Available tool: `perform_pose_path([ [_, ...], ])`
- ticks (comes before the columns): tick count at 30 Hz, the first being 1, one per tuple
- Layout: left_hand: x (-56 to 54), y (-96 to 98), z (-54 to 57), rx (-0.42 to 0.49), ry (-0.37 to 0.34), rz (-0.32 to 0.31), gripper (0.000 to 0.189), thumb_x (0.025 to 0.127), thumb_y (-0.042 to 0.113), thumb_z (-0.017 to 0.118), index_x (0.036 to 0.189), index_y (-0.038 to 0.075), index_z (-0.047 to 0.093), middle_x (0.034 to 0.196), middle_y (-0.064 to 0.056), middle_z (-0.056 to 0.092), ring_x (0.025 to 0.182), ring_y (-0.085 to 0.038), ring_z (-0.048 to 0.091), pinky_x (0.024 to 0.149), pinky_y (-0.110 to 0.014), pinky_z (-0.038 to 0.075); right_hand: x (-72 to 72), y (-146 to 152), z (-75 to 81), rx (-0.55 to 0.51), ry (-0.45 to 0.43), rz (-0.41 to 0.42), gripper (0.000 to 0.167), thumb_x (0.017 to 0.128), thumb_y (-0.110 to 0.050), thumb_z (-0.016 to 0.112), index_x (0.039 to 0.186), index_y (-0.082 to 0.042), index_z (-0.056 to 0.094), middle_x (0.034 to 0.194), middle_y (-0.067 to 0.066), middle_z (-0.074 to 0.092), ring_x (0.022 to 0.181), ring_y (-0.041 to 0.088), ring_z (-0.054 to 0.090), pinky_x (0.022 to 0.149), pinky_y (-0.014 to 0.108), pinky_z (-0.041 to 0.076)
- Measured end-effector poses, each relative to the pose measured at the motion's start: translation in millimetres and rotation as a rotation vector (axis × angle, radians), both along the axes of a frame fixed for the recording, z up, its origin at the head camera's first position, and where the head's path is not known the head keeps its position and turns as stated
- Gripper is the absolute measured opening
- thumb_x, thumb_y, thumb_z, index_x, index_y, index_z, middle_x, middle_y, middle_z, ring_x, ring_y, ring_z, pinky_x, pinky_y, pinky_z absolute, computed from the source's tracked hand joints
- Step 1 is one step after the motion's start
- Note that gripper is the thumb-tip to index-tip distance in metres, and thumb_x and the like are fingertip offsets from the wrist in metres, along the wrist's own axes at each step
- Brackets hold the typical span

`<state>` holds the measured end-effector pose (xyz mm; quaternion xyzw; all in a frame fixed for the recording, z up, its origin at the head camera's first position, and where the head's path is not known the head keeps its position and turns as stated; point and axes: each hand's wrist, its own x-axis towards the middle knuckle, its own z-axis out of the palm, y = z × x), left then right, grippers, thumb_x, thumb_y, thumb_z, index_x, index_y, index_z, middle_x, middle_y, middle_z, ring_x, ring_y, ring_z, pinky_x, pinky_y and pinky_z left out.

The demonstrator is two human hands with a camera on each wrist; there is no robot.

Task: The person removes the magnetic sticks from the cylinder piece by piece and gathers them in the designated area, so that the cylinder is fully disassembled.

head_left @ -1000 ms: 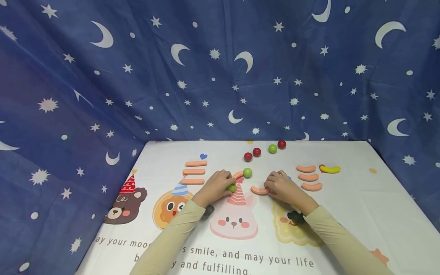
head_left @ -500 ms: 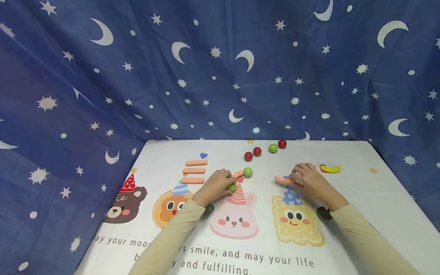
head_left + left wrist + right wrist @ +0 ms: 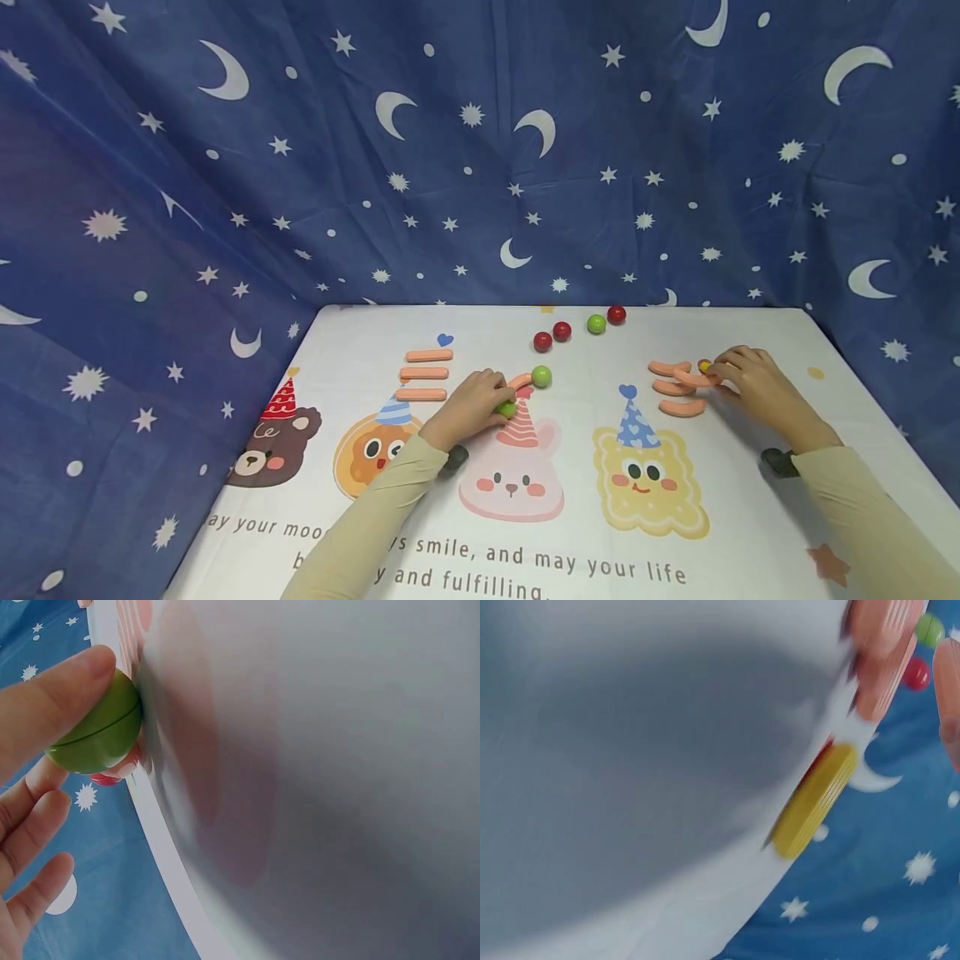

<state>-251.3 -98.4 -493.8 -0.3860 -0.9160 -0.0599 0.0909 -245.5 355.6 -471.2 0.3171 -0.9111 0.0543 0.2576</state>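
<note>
My left hand (image 3: 472, 406) pinches a green ball (image 3: 105, 727) near the tip of the printed rabbit's hat; the left wrist view shows the ball's seam and the thumb over it. A curved pink toy sausage (image 3: 520, 381) and another green ball (image 3: 542, 377) lie just beyond. At the right, my right hand (image 3: 761, 387) holds one end of a curved sausage (image 3: 693, 380). This sausage overlaps the stacked row of curved sausages (image 3: 682, 407) from the head camera; contact cannot be judged. A yellow banana-shaped piece (image 3: 814, 799) is mostly hidden behind the right hand in the head view.
Straight sausages (image 3: 423, 373) lie in a column left of centre. Red balls (image 3: 543, 342) and a green ball (image 3: 596, 324) form a slanting line near the far edge. The tablecloth (image 3: 585, 558) bears printed cartoons. A blue curtain (image 3: 450, 208) rises behind and at the left.
My right hand has carried the curved sausage from near the centre rightward to the row of curved ones, coming in front of the yellow piece. The left hand has stayed in place with the green ball.
</note>
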Motion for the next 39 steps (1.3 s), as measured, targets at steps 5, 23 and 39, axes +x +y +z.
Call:
perform_pose_path([
  [5,-0.9,-0.4,-1.0,0.011,-0.006,-0.005,0.03,0.076,0.039,0.074,0.101,0.024,0.065,0.093,0.005,0.056,0.083,-0.01,0.046,0.079,-0.026,0.042,1.9,19.4,-3.0,0.007,-0.05,-0.076,0.029,0.055,0.004,0.082,0.078,-0.006,0.067,0.085,0.012,0.064,0.089,0.032,0.054,0.079,0.052,0.039],
  [23,-0.8,-0.4,-0.3,0.005,-0.006,0.006,0.031,0.076,0.04,0.073,0.101,0.024,0.065,0.092,0.005,0.056,0.082,-0.01,0.045,0.08,-0.026,0.042,-4.0,48.6,-15.2,0.129,-0.189,-0.203,0.025,0.059,0.002,0.082,0.08,-0.006,0.07,0.088,0.013,0.066,0.092,0.033,0.055,0.081,0.055,0.041],
  [39,-0.5,-0.8,-1.6,0.004,-0.004,0.009,0.028,0.077,0.037,0.074,0.101,0.025,0.064,0.095,0.005,0.058,0.084,-0.01,0.048,0.078,-0.026,0.042,-11.5,47.7,-21.8,0.263,-0.267,-0.245,0.025,0.065,-0.001,0.08,0.087,-0.006,0.068,0.09,0.012,0.065,0.094,0.033,0.055,0.084,0.055,0.041],
])
